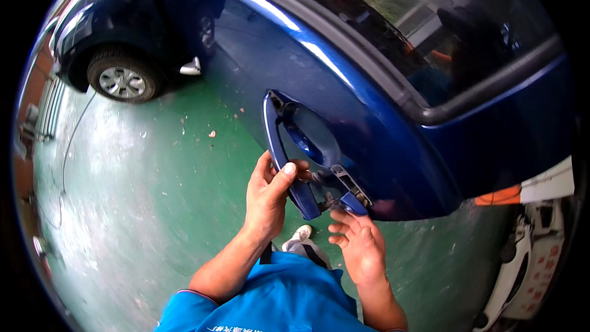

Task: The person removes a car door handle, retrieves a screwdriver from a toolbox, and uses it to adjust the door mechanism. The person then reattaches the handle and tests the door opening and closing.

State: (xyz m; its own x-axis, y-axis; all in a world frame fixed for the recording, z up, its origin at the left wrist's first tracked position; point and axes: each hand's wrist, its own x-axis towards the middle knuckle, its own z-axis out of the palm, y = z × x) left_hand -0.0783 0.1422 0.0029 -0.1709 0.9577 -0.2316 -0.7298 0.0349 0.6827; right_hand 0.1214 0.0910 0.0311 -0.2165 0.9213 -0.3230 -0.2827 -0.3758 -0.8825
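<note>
My left hand (265,200) grips a long blue car door handle (278,141), thumb on its outer face and fingers curled behind it. The handle's far end meets the blue door (362,123), while its near end stands out from the panel. A small blue end cap (353,203) sits by the rear of the handle recess (313,135), below a narrow slot (351,184) with dark and metal parts inside. My right hand (364,251) is just below the cap, palm up and fingers apart. Its fingertips reach the cap's lower edge; whether they touch it I cannot tell.
The window (430,31) lies above the recess. Ahead at the left are a wheel (123,80) and a silver side step (190,66). A thin cable (69,154) runs over the green floor (184,184). A white vehicle (516,264) stands at the right.
</note>
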